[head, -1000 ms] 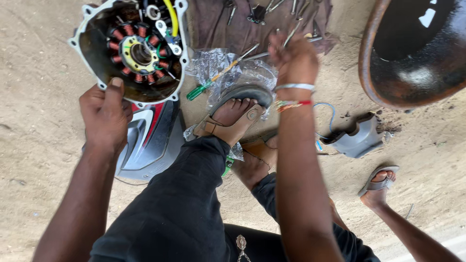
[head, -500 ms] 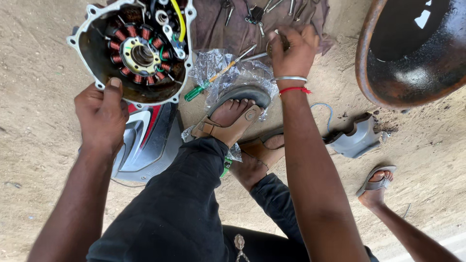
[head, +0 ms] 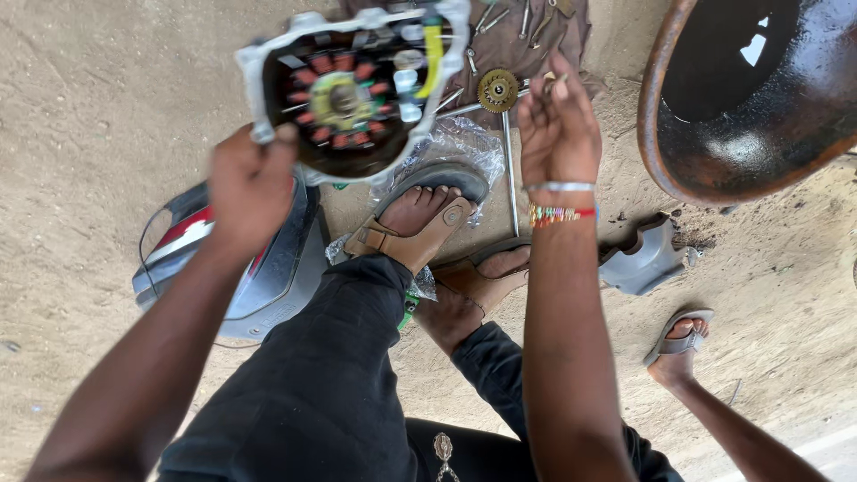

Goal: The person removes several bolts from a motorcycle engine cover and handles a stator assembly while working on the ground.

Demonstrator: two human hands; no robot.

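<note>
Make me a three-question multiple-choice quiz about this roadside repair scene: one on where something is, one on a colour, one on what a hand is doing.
1. Where is the big dark pan?
A. upper right of the view
B. lower left
C. on the person's lap

2. What colour are the stator coils in the engine cover?
A. blue
B. reddish orange
C. white

3. What is the left hand doing?
A. resting flat on the ground
B. gripping the engine cover's lower edge
C. holding a sandal

Answers:
1 A, its rusty rim fills that corner.
2 B, they ring the yellowish hub.
3 B, its fingers wrap the pale rim; the right hand is raised beside it.
</note>
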